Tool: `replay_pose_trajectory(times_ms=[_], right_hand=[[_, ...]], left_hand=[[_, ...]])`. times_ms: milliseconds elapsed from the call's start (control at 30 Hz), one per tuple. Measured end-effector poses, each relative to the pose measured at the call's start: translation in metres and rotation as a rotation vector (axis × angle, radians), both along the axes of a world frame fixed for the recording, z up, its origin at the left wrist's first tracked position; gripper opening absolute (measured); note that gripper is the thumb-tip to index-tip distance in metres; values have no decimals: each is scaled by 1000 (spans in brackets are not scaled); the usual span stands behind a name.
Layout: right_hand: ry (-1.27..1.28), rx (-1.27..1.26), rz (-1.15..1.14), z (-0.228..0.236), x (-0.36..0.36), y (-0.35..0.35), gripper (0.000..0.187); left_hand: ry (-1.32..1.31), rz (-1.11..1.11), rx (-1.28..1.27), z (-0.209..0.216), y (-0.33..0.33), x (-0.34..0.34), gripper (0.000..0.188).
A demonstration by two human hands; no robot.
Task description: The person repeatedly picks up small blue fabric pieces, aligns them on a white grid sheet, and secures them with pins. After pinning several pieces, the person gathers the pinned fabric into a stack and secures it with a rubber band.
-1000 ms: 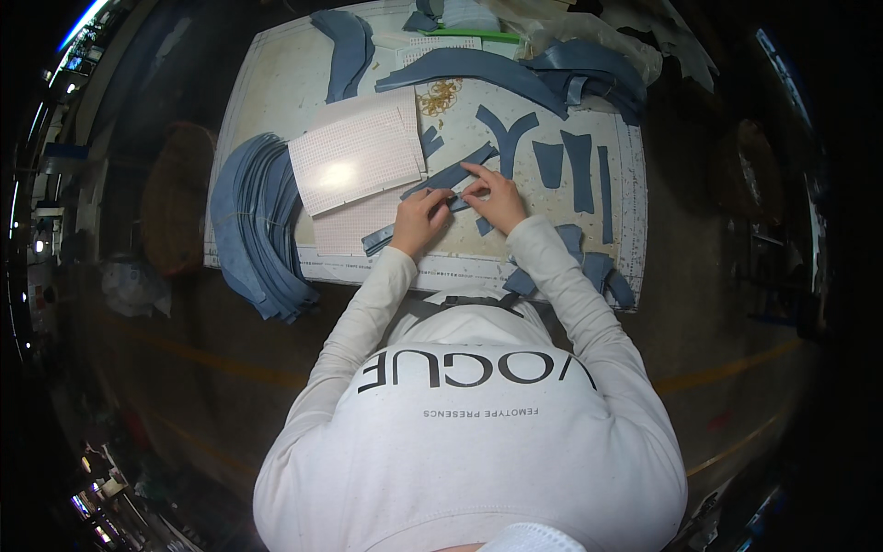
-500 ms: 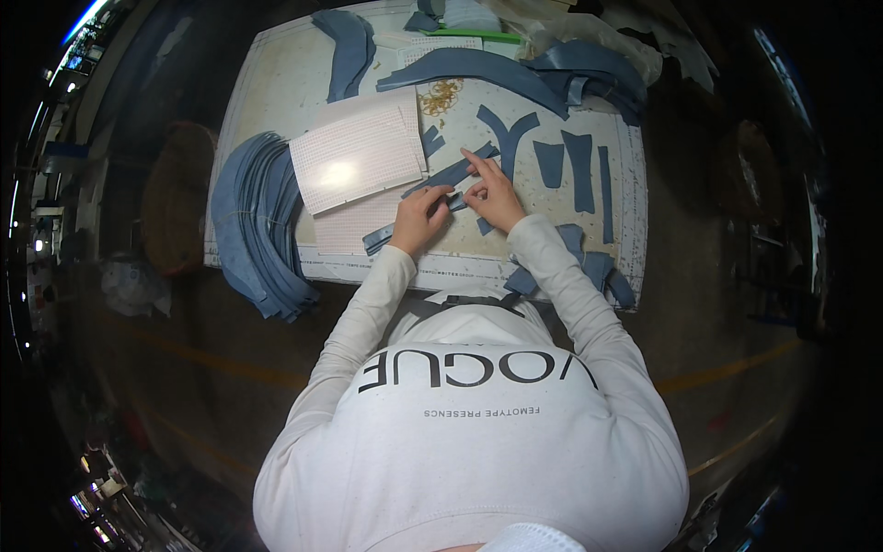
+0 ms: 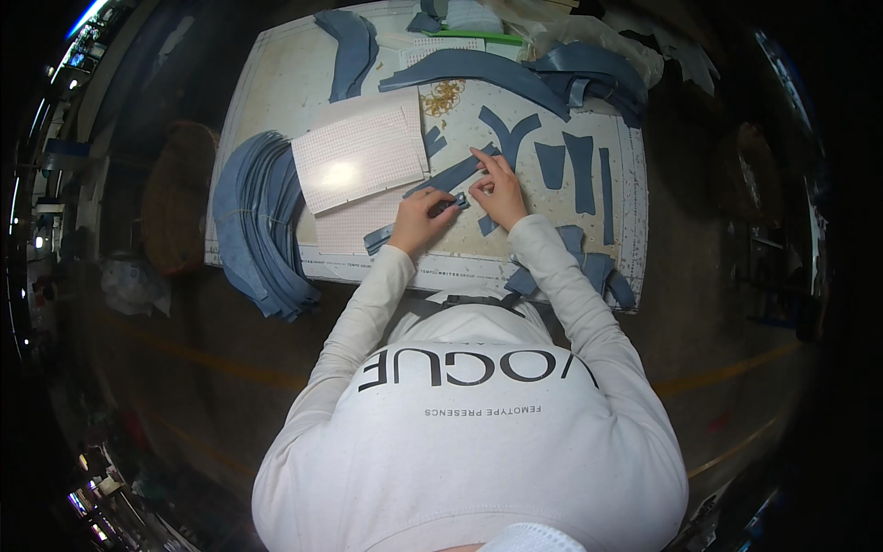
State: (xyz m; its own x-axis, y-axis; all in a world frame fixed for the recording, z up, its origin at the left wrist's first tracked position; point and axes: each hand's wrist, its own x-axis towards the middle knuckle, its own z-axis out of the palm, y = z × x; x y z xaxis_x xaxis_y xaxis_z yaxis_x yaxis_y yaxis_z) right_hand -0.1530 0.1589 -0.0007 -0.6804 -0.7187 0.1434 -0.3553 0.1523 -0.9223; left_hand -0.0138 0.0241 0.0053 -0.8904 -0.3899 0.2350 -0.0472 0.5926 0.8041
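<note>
My left hand [image 3: 423,221] is closed over a narrow folded strip of blue material [image 3: 378,240]. The strip slants across the table's near side, and its far end sticks out past my fingertips. Just right of that end, my right hand [image 3: 499,196] pinches thumb and finger together, with another finger stretched forward. Whatever the pinch may hold is too small to make out. Beyond both hands lies a longer blue strip [image 3: 448,178], its upper end partly behind my right fingers. A Y-shaped blue piece [image 3: 509,132] lies beyond my right hand.
Printed paper sheets [image 3: 359,152] lie left of centre. A thick tied bundle of curved blue pieces [image 3: 253,221] overhangs the table's left edge. Yellow rubber bands [image 3: 443,96] are piled farther back. Flat blue pieces [image 3: 578,170] lie at right, curved stacks [image 3: 478,69] at the back.
My right hand has drawn slightly to the right, away from the strip's end, leaving a wider gap between the hands. My left hand stays on the strip, shifted slightly.
</note>
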Motion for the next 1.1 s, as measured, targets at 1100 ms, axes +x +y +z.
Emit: replay_pose_trajectory(times_ms=[1100], right_hand=[[353, 152, 191, 11, 11, -12, 82]], left_hand=[[42, -35, -227, -6, -1, -2, 29]])
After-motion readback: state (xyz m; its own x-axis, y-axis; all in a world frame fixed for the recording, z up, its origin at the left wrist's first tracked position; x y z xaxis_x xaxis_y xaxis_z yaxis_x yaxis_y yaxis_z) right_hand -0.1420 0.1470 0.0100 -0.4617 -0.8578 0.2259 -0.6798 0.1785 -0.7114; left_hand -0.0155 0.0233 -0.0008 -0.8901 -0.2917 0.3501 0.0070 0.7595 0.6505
